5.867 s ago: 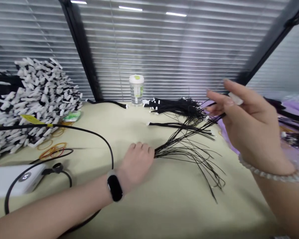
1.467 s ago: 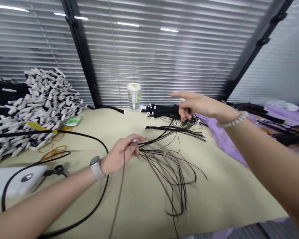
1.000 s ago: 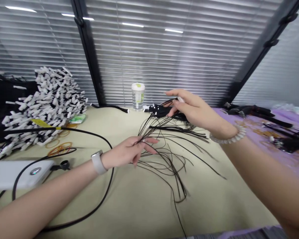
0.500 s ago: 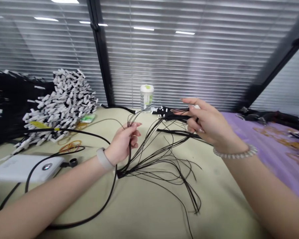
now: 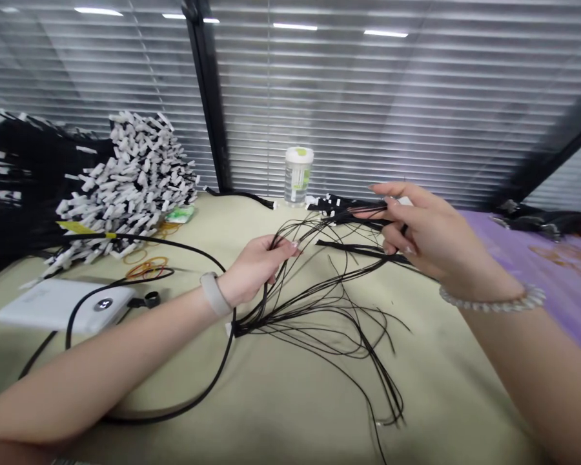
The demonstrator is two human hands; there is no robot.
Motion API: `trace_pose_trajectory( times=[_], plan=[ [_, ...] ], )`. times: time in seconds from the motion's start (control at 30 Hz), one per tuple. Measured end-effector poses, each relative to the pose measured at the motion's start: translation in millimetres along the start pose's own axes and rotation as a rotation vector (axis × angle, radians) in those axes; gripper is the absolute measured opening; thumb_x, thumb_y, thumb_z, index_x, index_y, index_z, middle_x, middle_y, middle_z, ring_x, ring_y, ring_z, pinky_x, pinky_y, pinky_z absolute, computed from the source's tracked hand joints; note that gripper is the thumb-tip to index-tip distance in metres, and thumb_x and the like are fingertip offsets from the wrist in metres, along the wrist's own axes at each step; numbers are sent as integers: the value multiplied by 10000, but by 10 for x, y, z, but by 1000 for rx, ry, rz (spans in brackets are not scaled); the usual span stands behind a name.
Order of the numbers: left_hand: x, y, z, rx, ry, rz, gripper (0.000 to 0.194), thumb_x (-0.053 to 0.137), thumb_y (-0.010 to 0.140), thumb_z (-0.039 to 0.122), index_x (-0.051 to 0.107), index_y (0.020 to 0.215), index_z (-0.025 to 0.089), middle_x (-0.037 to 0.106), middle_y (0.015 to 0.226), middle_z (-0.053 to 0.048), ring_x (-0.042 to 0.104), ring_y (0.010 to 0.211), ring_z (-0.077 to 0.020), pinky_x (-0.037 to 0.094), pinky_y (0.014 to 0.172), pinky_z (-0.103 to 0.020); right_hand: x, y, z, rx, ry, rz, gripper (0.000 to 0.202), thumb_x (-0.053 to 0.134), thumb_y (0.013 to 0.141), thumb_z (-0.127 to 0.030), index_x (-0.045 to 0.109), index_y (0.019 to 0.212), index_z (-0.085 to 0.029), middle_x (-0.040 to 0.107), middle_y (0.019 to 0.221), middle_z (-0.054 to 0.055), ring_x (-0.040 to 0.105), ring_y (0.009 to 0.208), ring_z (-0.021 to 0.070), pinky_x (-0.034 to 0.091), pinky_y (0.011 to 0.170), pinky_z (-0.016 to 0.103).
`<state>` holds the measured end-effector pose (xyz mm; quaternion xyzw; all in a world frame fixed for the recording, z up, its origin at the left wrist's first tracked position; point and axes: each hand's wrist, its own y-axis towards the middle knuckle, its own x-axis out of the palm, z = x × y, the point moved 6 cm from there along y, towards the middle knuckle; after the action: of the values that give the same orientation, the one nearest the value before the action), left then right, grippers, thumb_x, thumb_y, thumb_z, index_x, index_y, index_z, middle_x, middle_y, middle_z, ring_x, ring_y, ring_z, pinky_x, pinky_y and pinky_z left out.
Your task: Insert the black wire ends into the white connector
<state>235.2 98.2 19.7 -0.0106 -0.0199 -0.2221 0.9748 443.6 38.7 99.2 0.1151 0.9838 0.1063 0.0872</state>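
Thin black wires (image 5: pixel 300 298) fan out over the table from a bunched end with a white tip near the middle. My left hand (image 5: pixel 259 265) is closed on several of these wires, which loop up over its fingers. Toward the right, my right hand (image 5: pixel 416 226) pinches black wires between thumb and fingers, its index finger stretched out. A small white piece (image 5: pixel 405 201) shows at its fingertips; I cannot make out what it is. Loose wire ends (image 5: pixel 392 407) trail toward the near side of the table.
A large pile of black cables with white connectors (image 5: pixel 135 174) stands at the left. A white power bank (image 5: pixel 62 307) with a looping black cable (image 5: pixel 193 403) lies before it. A clear lidded jar (image 5: pixel 298 177) stands near the blinds. Purple sheeting (image 5: pixel 523 271) covers the right side.
My left hand has moved right along the wires, nearer to my right hand, bending them over. My right hand still pinches its wires. The view has shifted slightly.
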Motion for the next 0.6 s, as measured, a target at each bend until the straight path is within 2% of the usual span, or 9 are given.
trace_pose_trajectory(
  times=[0.07, 0.2, 0.27, 0.37, 0.43, 0.5, 0.57, 0.6],
  plan=[
    [-52, 22, 10, 46, -31, 55, 253, 663, 737, 363, 537, 747, 144, 624, 813, -20, 346, 439, -18, 290, 382, -161, -29, 18, 28, 23, -9, -7, 258, 504, 854, -249, 587, 1098, -253, 524, 583, -15, 282, 334, 27, 413, 376, 201],
    [-134, 52, 48, 116, -134, 134, 257, 654, 748, 367, 546, 728, 134, 590, 764, -8, 397, 511, -30, 350, 474, -166, -77, 39, 62, 69, -10, -13, 287, 508, 843, -245, 598, 1115, -260, 335, 444, -57, 291, 332, 58, 422, 376, 220],
    [-142, 55, 75, 113, -218, 127, 273, 655, 740, 382, 542, 731, 133, 557, 732, 3, 461, 578, -45, 407, 556, -169, -87, 47, 71, 77, -3, -8, 290, 510, 845, -256, 595, 1122, -260, 367, 463, -50, 290, 330, 55, 432, 382, 227],
    [-100, 33, 141, 45, -341, 38, 248, 642, 731, 352, 489, 746, 157, 521, 702, 31, 509, 573, -59, 483, 626, -224, -83, 60, 96, 79, 5, 3, 281, 515, 849, -268, 588, 1121, -260, 535, 610, -4, 304, 331, 40, 440, 380, 231],
    [-65, 1, 203, -25, -381, -34, 226, 606, 746, 332, 455, 720, 166, 500, 662, 44, 465, 470, -48, 463, 510, -216, -73, 69, 118, 83, 12, 10, 268, 510, 850, -251, 583, 1107, -263, 617, 770, 32, 319, 334, 28, 442, 376, 228],
    [-13, -38, 253, -115, -378, -131, 256, 552, 779, 374, 450, 678, 162, 491, 609, 34, 357, 354, -33, 327, 348, -183, -56, 75, 133, 89, 27, 12, 258, 514, 848, -242, 576, 1097, -266, 641, 917, 57, 372, 352, 30, 467, 393, 236],
    [65, -82, 280, -194, -335, -261, 327, 518, 803, 431, 474, 647, 148, 505, 579, 15, 249, 294, -14, 186, 285, -170, -24, 73, 135, 103, 47, 5, 256, 525, 839, -239, 567, 1091, -262, 640, 990, 66, 437, 379, 47, 499, 422, 256],
    [101, -101, 286, -214, -310, -310, 333, 532, 806, 428, 499, 648, 137, 528, 589, 6, 218, 286, -2, 168, 280, -167, -2, 68, 133, 115, 58, -1, 256, 525, 838, -235, 563, 1090, -256, 640, 1000, 69, 458, 389, 55, 511, 436, 266]
  ],
)
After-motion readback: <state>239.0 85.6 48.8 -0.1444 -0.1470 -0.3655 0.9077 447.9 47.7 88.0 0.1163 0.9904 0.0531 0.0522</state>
